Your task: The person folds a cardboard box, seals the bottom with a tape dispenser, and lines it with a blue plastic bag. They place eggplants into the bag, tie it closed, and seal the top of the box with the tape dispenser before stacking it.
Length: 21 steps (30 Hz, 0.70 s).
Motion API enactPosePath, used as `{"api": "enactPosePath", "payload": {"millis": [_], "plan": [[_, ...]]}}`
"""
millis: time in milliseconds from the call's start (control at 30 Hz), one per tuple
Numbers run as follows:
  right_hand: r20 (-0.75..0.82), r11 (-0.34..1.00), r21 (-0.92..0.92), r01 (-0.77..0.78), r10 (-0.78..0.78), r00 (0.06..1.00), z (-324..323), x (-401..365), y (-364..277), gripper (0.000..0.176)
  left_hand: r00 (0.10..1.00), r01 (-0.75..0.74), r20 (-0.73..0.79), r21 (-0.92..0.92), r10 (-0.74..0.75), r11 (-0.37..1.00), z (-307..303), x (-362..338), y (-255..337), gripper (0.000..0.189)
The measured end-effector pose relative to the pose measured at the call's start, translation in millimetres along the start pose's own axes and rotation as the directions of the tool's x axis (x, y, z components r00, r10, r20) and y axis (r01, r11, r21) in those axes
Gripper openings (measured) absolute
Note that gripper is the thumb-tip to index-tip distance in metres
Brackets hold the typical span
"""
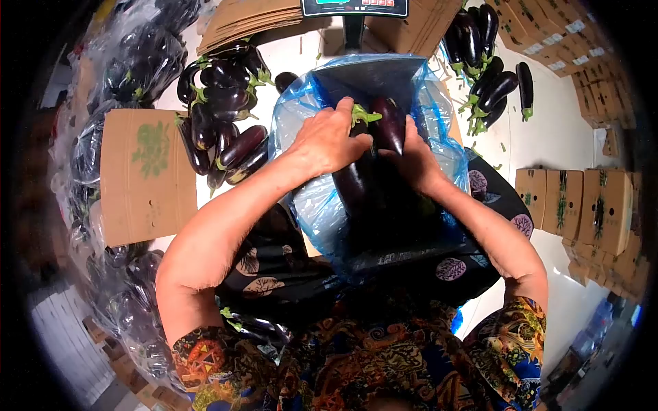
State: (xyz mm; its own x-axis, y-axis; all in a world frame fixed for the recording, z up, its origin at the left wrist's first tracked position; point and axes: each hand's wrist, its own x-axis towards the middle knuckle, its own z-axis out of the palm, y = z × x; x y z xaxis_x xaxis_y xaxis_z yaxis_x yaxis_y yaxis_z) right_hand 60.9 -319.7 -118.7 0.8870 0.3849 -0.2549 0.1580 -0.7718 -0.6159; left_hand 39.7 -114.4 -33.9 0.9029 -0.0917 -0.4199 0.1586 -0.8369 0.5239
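A box lined with a blue plastic bag (312,216) stands in front of me, with dark eggplants inside. My left hand (332,140) is over its left part, fingers wrapped round the green-stemmed end of an eggplant (353,185). At the right, my right hand (417,159) holds a second eggplant (389,123) from its right side, thumb near its pale glossy spot. The two eggplants lie close together between my hands. The lower inside of the box is too dark to make out.
Eggplant piles lie at the left (226,103) and upper right (486,89). A cardboard flap (147,178) is at the left, beside bagged eggplants (144,61). A scale display (355,7) stands beyond the box. Cartons (576,198) are stacked at the right.
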Motion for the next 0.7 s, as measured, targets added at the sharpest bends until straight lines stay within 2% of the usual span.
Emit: {"api": "enactPosePath", "payload": {"millis": [33,100,133,167,233,300,367,433,567,600,700], "plan": [[0.063,0.986,-0.169,-0.007,0.018,0.998,-1.2,-0.6,-7.1,0.088,1.0,0.003,0.004,-0.019,-0.002,1.0,-2.0,-1.2,0.6,0.08],[0.172,0.875,-0.484,0.006,0.088,0.981,-1.9,-1.9,-14.1,0.089,1.0,0.004,0.018,-0.051,-0.003,0.999,-10.0,-4.2,1.9,0.08],[0.16,0.768,-0.635,0.085,0.023,0.987,7.9,-3.2,-5.6,0.087,0.999,-0.022,-0.044,-0.072,0.019,0.997,-13.2,-6.0,-1.9,0.08],[0.174,0.782,-0.62,0.066,0.055,0.983,3.7,-4.9,-10.6,0.087,0.998,-0.028,-0.052,-0.089,0.024,0.996,-24.1,-8.5,-3.0,0.08],[0.204,0.807,-0.589,0.03,0.113,0.972,-11.5,-6.9,-24.4,0.086,0.98,-0.135,-0.166,-0.174,0.106,0.975,-43.5,-16.5,-15.9,0.079],[0.209,0.854,-0.52,-0.014,0.143,0.967,-22.4,-5.4,-27.7,0.088,0.961,-0.21,-0.241,-0.312,0.137,0.927,-67.5,-29.9,-31.8,0.076],[0.198,0.865,-0.501,-0.026,0.144,0.97,-30.7,-5.2,-31.9,0.09,0.941,-0.21,-0.326,-0.346,0.093,0.914,-85.0,-44.4,-53.1,0.074],[0.218,0.866,-0.5,-0.005,0.131,0.967,-32.6,-4.7,-33.3,0.091,0.945,-0.16,-0.327,-0.46,0.002,0.873,-95.6,-65.6,-70.0,0.074],[0.213,0.875,-0.484,0.025,0.09,0.973,-27.7,-5.3,-35.0,0.093,0.898,-0.024,-0.394,-0.488,-0.196,0.872,-82.3,-96.8,-128.9,0.074],[0.206,0.878,-0.478,0.029,0.08,0.975,-26.1,-4.9,-34.2,0.093,0.904,0.065,-0.335,-0.507,-0.266,0.859,-77.1,-101.2,-146.2,0.075],[0.175,0.883,-0.467,0.046,0.041,0.984,-18.2,-4.2,-27.7,0.094,0.855,0.001,-0.482,-0.37,-0.193,0.929,-29.1,-103.1,-216.5,0.069]]}}
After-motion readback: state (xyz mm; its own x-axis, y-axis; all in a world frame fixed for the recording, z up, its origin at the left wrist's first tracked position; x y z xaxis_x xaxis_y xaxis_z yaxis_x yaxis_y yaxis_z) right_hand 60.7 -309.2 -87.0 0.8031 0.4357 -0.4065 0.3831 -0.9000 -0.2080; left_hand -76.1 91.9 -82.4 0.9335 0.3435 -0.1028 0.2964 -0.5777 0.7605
